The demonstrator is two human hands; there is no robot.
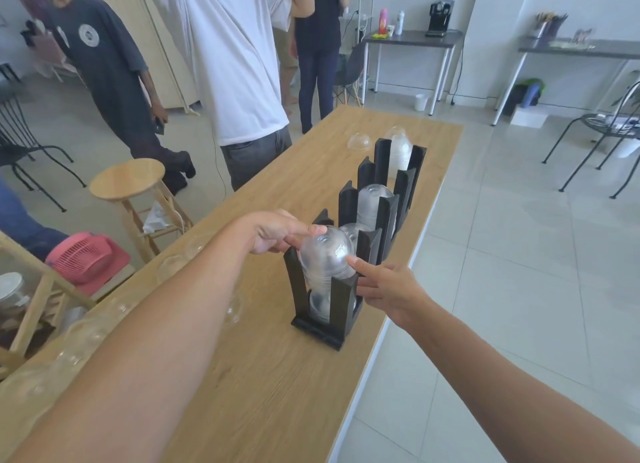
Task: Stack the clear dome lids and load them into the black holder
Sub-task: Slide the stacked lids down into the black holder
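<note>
Wooden table (pixel 277 376) w/ black holder (pixel 341 299) near its right edge — left hand (pixel 277 234) pinches the stack of clear dome lids (pixel 325 258) half-sunk in the nearest slot, right hand (pixel 388 289) loose, forefinger seemingly steadying it — next: release, let it seat.

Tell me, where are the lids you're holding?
Head view, middle: the lids stand in the nearest slot of the holder, near the right edge of the table, the left hand gripping and the right hand touching them.
</note>
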